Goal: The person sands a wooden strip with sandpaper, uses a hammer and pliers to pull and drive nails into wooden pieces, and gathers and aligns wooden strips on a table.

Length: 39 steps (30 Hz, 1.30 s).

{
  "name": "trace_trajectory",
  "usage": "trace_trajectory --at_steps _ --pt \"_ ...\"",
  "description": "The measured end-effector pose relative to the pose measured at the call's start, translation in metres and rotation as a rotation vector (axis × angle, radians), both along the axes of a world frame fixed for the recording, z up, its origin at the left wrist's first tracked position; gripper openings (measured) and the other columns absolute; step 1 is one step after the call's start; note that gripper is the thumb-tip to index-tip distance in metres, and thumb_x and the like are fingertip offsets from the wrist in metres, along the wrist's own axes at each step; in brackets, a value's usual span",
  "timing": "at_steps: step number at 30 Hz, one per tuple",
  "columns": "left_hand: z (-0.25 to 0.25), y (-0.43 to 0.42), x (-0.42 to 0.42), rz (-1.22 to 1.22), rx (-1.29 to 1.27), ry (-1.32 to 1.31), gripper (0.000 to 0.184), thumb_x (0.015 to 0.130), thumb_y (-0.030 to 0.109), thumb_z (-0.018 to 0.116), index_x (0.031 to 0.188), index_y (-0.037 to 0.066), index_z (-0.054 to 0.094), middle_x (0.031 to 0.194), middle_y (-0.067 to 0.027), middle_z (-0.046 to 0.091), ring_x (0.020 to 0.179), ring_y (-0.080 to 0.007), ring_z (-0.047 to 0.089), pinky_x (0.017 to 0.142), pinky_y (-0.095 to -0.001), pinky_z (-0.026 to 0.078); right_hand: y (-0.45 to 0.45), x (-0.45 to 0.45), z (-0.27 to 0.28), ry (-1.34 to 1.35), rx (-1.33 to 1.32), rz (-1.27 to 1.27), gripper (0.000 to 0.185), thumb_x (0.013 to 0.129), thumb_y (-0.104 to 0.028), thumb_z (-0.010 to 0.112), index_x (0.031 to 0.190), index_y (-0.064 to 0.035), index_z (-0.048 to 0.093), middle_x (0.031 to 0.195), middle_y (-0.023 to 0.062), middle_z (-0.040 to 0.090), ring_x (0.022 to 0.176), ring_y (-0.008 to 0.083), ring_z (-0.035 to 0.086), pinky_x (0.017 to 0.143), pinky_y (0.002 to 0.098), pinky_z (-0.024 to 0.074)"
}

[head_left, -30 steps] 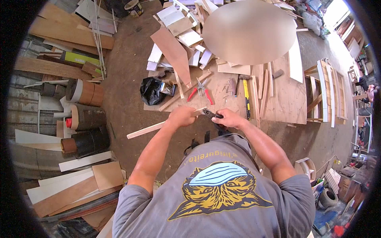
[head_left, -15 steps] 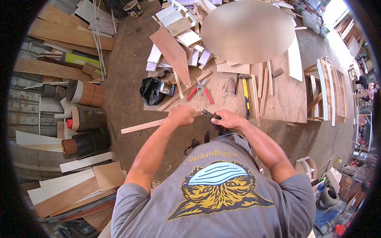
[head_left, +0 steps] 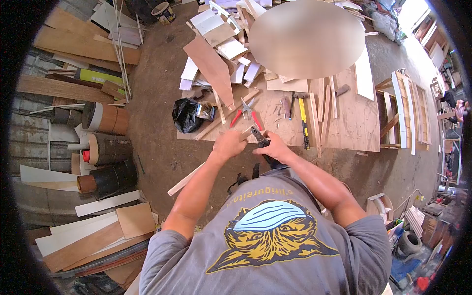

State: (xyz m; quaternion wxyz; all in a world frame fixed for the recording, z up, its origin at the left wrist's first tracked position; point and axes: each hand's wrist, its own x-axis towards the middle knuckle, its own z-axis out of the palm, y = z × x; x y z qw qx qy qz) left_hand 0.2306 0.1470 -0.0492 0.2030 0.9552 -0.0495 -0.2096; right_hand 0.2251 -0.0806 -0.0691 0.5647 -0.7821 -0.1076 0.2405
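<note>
My left hand is closed around a narrow wooden strip, whose long end slants down to the left behind my forearm. The strip's short end pokes out past my fingers toward the right. My right hand grips dark-handled pliers, their jaws pointing up beside that end of the strip. Whether the jaws bite on anything is too small to tell. Just beyond my hands, red-handled snips lie on the plywood table. A yellow-and-black hammer lies to the right.
A black plastic bag sits at the table's left edge. Offcuts are heaped at the back, near a blurred oval. Wooden strips lie on the right. Rolls and boards line the left side; a wooden frame stands right.
The strip has swung so its long end points further down and closer to my body. The pliers have turned from lying sideways to pointing upward, and my hands have shifted slightly.
</note>
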Motion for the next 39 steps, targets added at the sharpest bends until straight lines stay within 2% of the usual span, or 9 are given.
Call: trace_trajectory --at_steps 6,15,18,21,24,27,30,33,39 --pt "-0.009 0.000 -0.001 0.028 -0.148 0.075 0.036 0.085 0.035 0.063 0.101 0.004 0.075 0.094 -0.0268 0.072 0.093 -0.0431 0.071 0.084 -0.0514 0.055 0.007 -0.010 -0.004 -0.379 -0.455 -0.133 0.042 0.075 -0.029 0.080 0.101 -0.0038 0.059 0.092 0.0205 0.067 0.083 0.0415 0.067 0.073 0.0495 0.0529" --pt "-0.003 -0.008 -0.005 0.038 -0.165 0.136 0.038 0.088 0.036 0.067 0.105 0.003 0.072 0.096 -0.0251 0.071 0.091 -0.0447 0.068 0.082 -0.0504 0.053 -0.006 -0.013 -0.012 -0.589 -0.489 -0.080 0.039 0.079 -0.024 0.074 0.107 -0.0054 0.054 0.104 0.0223 0.064 0.094 0.0442 0.066 0.078 0.0548 0.0537" --pt "-0.022 -0.011 -0.005 -0.037 -0.311 0.055 0.037 0.092 0.037 0.069 0.106 0.003 0.071 0.086 -0.0216 0.072 0.079 -0.0369 0.070 0.070 -0.0463 0.055 -0.004 -0.010 -0.008 -0.462 -0.602 -0.072 0.043 0.080 -0.024 0.072 0.116 -0.0059 0.058 0.106 0.0200 0.066 0.098 0.0422 0.068 0.081 0.0527 0.0556" --pt "-0.018 -0.016 -0.009 0.301 -0.807 0.526 0.036 0.095 0.039 0.071 0.109 0.006 0.068 0.073 -0.0110 0.065 0.068 -0.0218 0.067 0.056 -0.0380 0.053 -0.006 -0.005 0.001 -0.365 -0.643 -0.033 0.040 0.080 -0.020 0.070 0.115 -0.0051 0.059 0.102 0.0202 0.069 0.094 0.0416 0.070 0.081 0.0522 0.0559" --pt "-0.021 -0.012 -0.011 0.364 -1.000 0.745 0.036 0.096 0.041 0.072 0.113 0.010 0.064 0.069 0.0004 0.055 0.061 -0.0105 0.059 0.046 -0.0289 0.045 -0.007 0.000 -0.005 -0.384 -0.600 -0.014 0.040 0.077 -0.018 0.070 0.114 -0.0046 0.060 0.100 0.0210 0.071 0.091 0.0413 0.071 0.081 0.0523 0.0562" --pt "-0.020 -0.005 -0.009 0.380 -1.010 0.929 0.036 0.095 0.040 0.072 0.113 0.010 0.063 0.068 0.0030 0.054 0.055 -0.0110 0.054 0.043 -0.0292 0.039 -0.006 0.002 -0.010 -0.374 -0.613 0.022 0.041 0.075 -0.019 0.070 0.113 -0.0046 0.062 0.097 0.0215 0.072 0.090 0.0415 0.072 0.081 0.0521 0.0568" --pt "-0.026 -0.002 -0.007 0.414 -1.153 0.986 0.035 0.094 0.040 0.075 0.098 0.011 0.055 0.059 0.0027 0.046 0.044 -0.0109 0.046 0.041 -0.0303 0.040 -0.008 0.003 -0.009 -0.306 -0.648 0.045 0.040 0.075 -0.021 0.070 0.111 -0.0045 0.063 0.094 0.0220 0.073 0.090 0.0418 0.072 0.080 0.0522 0.0576" --pt "-0.029 -0.021 -0.012 0.297 -0.709 0.581 0.037 0.091 0.040 0.078 0.091 0.010 0.056 0.060 0.0020 0.046 0.043 -0.0105 0.045 0.039 -0.0308 0.038 -0.013 0.005 -0.012 -0.286 -0.707 0.128 0.036 0.076 -0.022 0.068 0.107 -0.0041 0.065 0.091 0.0218 0.074 0.089 0.0418 0.073 0.079 0.0525 0.0582" --pt "-0.074 -0.023 -0.025 0.250 -0.520 0.392 0.034 0.075 0.025 0.083 0.082 0.001 0.061 0.069 -0.0105 0.063 0.060 -0.0238 0.061 0.058 -0.0415 0.050 -0.012 0.007 -0.009 -0.170 -0.747 0.194 0.034 0.072 -0.018 0.066 0.101 -0.0010 0.069 0.092 0.0263 0.072 0.090 0.0433 0.072 0.080 0.0535 0.0572"
